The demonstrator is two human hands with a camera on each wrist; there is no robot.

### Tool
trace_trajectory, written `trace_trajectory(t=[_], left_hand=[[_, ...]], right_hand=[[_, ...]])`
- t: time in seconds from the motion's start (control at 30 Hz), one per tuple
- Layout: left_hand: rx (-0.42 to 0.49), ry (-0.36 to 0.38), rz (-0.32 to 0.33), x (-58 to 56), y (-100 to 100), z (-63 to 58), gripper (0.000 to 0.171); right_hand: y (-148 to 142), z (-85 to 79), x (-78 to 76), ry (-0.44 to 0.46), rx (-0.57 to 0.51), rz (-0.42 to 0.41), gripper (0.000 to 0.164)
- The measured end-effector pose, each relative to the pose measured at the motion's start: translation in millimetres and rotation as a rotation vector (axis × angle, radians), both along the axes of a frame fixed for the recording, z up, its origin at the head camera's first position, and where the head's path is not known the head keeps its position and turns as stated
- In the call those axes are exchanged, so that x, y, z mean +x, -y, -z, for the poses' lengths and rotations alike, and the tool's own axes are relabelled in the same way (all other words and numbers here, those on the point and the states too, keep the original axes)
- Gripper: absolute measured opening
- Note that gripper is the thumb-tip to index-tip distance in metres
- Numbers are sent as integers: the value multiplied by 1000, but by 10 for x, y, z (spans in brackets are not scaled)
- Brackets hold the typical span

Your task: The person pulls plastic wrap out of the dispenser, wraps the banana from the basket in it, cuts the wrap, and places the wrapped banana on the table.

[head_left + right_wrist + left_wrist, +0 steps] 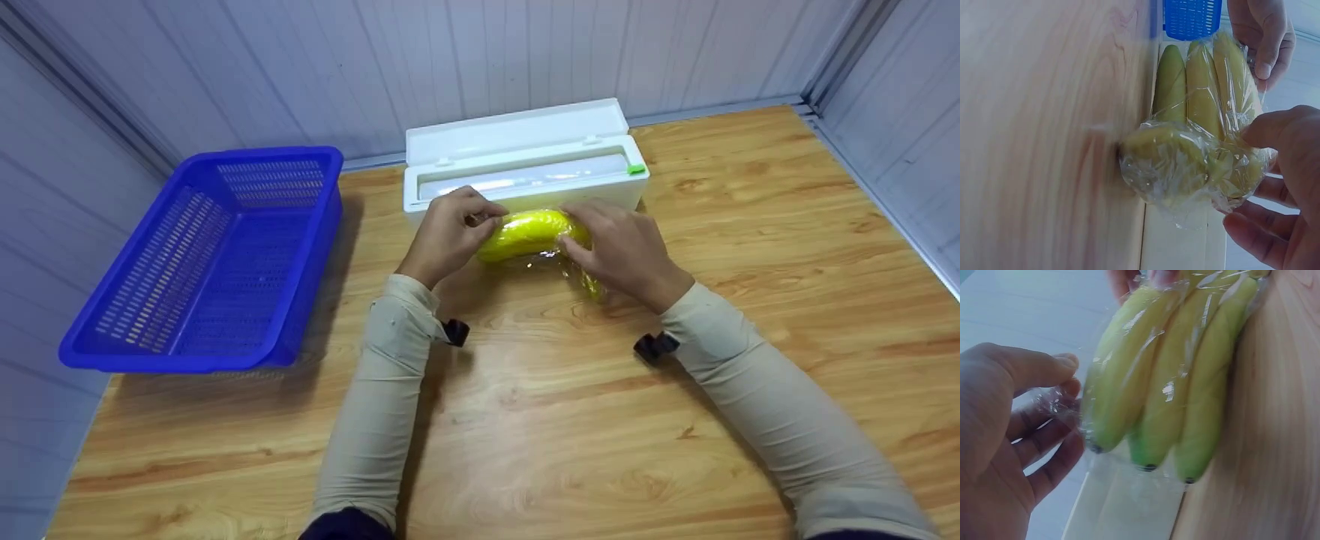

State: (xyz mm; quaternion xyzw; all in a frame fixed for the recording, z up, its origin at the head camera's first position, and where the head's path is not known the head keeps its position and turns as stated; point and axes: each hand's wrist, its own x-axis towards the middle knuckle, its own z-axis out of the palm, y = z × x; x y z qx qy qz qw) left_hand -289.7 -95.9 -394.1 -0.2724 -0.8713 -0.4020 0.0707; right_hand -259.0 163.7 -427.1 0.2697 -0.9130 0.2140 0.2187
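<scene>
A bunch of yellow bananas, green toward the tips, is wrapped in clear cling film. My left hand pinches a gathered bit of the film between thumb and forefinger, beside the banana tips. In the left wrist view its other fingers spread loosely behind. At the opposite end, my right hand holds the wrapped bunch, thumb on the near side and fingers behind. Crumpled film covers the stem end in the right wrist view, and a loose flap hangs toward the table.
Right behind the hands stands a white cling film box, its lid raised, with a film roll inside and a green slider at the right end. A blue plastic basket stands on the left of the wooden table.
</scene>
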Motion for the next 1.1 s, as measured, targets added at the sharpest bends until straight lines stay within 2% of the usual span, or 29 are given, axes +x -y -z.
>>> trace_trajectory(t=[0.2, 0.43, 0.53, 0.6, 0.8, 0.97, 1.1], left_hand=[[25, -41, 19, 6, -62, 62, 13], [19, -221, 116, -10, -102, 131, 9], [19, -250, 139, -13, -115, 149, 9], [17, -244, 141, -11, -119, 155, 11], [10, -147, 99, 4, -122, 142, 22], [23, -80, 67, 12, -124, 121, 18], [32, -79, 29, 14, -104, 90, 14]], right_hand=[[-21, -15, -4, 35, -8, 30, 38], [-114, -46, -32, 49, 11, 80, 36], [-157, -56, -44, 49, 17, 89, 36], [-177, -53, -50, 46, 21, 92, 36], [-193, -45, -65, 42, 21, 89, 36], [-200, -42, -70, 26, 12, 80, 35], [-216, -34, -81, -4, 11, 84, 34]])
